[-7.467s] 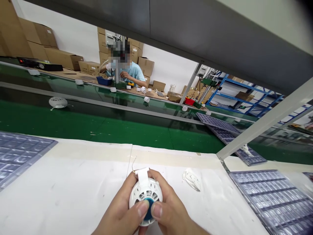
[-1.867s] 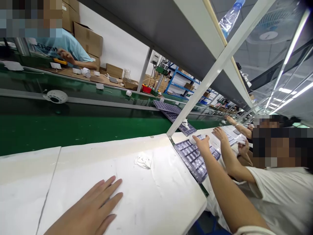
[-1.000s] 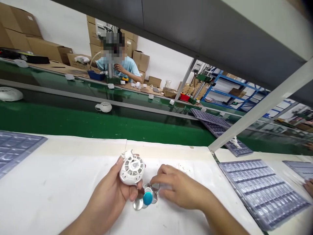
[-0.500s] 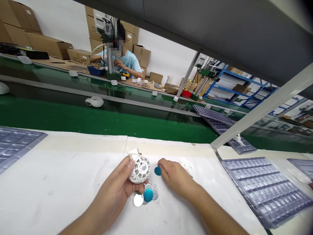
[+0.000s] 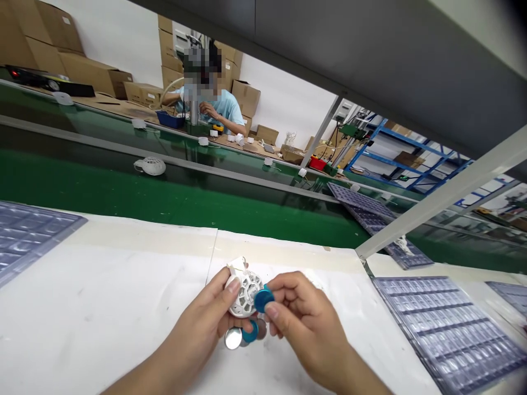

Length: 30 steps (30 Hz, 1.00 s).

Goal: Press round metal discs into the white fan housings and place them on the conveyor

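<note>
Moving in from the right, where it was sitting apart half a second ago, a blue disc [image 5: 263, 300] is now overlapping the right side of a white vented housing [image 5: 242, 299]; disc and housing are thus coming together, though whether they are touching is staying unclear; the right hand [image 5: 315, 323] is pinching the disc between thumb and fingers; the left hand [image 5: 206, 315] is gripping the housing from the left, above the desk [image 5: 107, 296]; just nearer, silver discs [image 5: 233, 338] and a second blue disc [image 5: 251, 331] are lying clustered, with that hand partly covering them; farther off, a green belt [image 5: 206, 206] is bearing a white shell [image 5: 152, 166]; a slanting post [image 5: 436, 195] is partly blocking a far tray [image 5: 370, 219].
</note>
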Tool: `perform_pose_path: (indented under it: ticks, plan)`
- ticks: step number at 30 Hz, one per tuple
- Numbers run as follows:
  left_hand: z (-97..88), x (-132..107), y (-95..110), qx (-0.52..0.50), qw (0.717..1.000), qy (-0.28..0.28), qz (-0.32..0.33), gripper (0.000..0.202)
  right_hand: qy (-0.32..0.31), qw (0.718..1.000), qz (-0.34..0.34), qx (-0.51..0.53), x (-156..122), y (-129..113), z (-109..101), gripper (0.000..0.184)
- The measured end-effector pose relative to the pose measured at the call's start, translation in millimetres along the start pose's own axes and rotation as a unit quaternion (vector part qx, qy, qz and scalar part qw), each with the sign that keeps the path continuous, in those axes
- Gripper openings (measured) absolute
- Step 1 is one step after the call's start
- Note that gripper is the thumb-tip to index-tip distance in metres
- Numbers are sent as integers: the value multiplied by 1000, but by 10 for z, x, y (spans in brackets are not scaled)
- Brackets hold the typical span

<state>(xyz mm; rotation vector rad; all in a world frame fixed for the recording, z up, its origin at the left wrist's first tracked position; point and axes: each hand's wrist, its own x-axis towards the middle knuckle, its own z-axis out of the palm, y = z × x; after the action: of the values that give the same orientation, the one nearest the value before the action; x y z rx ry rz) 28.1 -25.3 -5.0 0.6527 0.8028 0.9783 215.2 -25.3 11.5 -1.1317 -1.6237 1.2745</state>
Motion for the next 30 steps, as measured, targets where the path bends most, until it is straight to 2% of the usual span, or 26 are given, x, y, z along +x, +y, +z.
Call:
perform_pose_path:
  ticks: [2, 5, 12, 16, 20, 22, 24, 26, 28, 30]
  plan:
    - [20, -7, -6, 1, 1000, 0, 0, 39, -2, 999, -25, -40, -11, 11, 91, 7]
    - [28, -32, -8, 9, 1000, 10, -2, 39, 8, 994, -55, -90, 28, 51, 139, 9]
    - [31, -61, 13, 36, 999, -8, -12, 44, 22, 996, -64, -56, 71, 57, 132, 11]
    - [18, -71, 3, 70, 997, -11, -11, 50, 7, 999, -30, -35, 68, 28, 144, 10]
    - [6, -81, -18, 168, 986, -9, 19, 63, 10, 997, 63, -33, 72, 81, 104, 16]
    - [-3, -78, -38, 187, 982, -11, 29, 66, 13, 995, 101, 17, 88, 114, 84, 30]
    - [-16, -79, -73, 180, 983, -10, 29, 67, 3, 989, 108, 99, 107, 121, 92, 48]
    - [-27, -96, -117, 151, 988, -23, 38, 69, -59, 974, 105, 193, 112, 97, 139, 61]
    - [-24, -135, -156, 108, 993, -33, 38, 73, -142, 943, 106, 282, 90, 62, 219, 66]
    - [0, -188, -175, 66, 997, -24, 19, 81, -173, 915, 108, 348, 47, 48, 308, 71]
